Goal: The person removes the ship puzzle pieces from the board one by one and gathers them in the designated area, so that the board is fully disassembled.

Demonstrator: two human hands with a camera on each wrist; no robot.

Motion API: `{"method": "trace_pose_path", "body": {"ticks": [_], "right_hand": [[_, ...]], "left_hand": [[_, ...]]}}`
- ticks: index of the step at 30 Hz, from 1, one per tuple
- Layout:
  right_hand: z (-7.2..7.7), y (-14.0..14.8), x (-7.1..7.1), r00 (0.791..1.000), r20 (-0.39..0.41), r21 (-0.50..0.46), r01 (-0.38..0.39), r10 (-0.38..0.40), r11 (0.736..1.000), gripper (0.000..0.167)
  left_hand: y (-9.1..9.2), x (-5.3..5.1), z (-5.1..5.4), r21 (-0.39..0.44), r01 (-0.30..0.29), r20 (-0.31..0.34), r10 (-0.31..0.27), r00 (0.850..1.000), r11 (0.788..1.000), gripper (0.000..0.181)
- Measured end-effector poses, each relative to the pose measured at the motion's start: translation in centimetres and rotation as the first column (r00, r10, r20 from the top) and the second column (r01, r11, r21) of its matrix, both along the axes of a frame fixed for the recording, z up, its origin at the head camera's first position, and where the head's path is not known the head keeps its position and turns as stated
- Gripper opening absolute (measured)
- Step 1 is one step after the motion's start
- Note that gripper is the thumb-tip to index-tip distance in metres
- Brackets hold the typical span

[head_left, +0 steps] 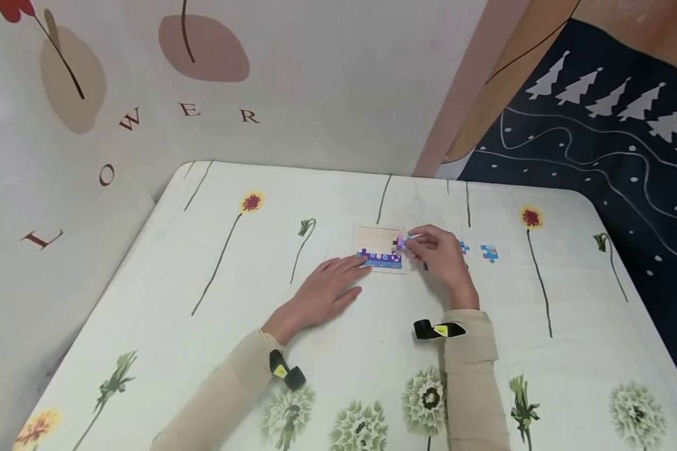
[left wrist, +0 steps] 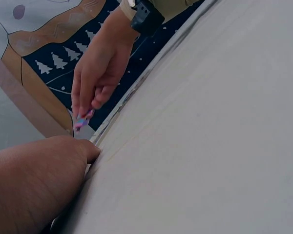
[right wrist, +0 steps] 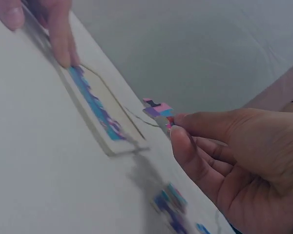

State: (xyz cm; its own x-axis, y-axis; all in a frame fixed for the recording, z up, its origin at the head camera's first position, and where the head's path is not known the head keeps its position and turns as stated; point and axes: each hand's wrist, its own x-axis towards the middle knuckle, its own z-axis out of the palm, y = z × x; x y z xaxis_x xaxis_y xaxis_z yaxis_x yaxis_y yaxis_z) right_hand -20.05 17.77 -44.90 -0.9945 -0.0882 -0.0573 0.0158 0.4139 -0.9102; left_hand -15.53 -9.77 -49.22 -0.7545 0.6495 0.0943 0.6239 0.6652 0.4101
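Observation:
A shallow puzzle tray (head_left: pixel 379 237) lies on the table, with a row of joined blue and purple pieces (head_left: pixel 382 260) along its near side. My left hand (head_left: pixel 331 289) lies fairly flat, its fingertips touching the tray's left near corner. Between thumb and forefinger my right hand (head_left: pixel 441 254) pinches a pink and purple jigsaw piece (right wrist: pixel 157 108), held up above the table near the tray's right edge. In the left wrist view that piece (left wrist: pixel 82 122) hangs from the right fingertips.
A loose blue jigsaw piece (head_left: pixel 489 252) lies to the right of the right hand. More loose pieces (right wrist: pixel 172 207) lie beneath that hand, partly hidden in the head view. The white table cover (head_left: pixel 231 376) has printed flowers; a wall hanging (head_left: pixel 327 81) stands behind.

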Motion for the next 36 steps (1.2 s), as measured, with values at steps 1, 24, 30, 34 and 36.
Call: {"method": "trace_pose_path", "body": {"ticks": [1, 24, 30, 34, 36], "right_hand": [[0.1, 0.6, 0.2, 1.000, -0.006, -0.002, 0.008, -0.008, 1.000, 0.029], [-0.1, 14.3, 5.4, 0.957, 0.120, 0.246, 0.228, -0.263, 0.942, 0.040], [-1.0, 14.3, 5.4, 0.942, 0.147, 0.251, 0.259, -0.301, 0.933, 0.039], [-1.1, 14.3, 5.4, 0.942, 0.128, 0.273, 0.267, -0.310, 0.924, 0.035], [-1.1, 14.2, 5.3, 0.944, 0.120, 0.278, 0.264, -0.306, 0.924, 0.034]], "left_hand": [[0.0, 0.0, 0.0, 0.003, 0.002, -0.001, -0.001, 1.000, 1.000, 0.050], [-0.1, 0.0, -0.1, 0.022, -0.004, -0.008, 0.004, 1.000, 1.000, 0.050], [-0.2, 0.1, -0.2, 0.024, -0.009, 0.001, 0.009, 1.000, 1.000, 0.049], [-0.1, 0.1, -0.1, 0.041, -0.001, -0.012, 0.001, 1.000, 0.999, 0.049], [0.0, 0.0, 0.0, 0.043, 0.004, -0.019, -0.003, 1.000, 0.999, 0.049]]}}
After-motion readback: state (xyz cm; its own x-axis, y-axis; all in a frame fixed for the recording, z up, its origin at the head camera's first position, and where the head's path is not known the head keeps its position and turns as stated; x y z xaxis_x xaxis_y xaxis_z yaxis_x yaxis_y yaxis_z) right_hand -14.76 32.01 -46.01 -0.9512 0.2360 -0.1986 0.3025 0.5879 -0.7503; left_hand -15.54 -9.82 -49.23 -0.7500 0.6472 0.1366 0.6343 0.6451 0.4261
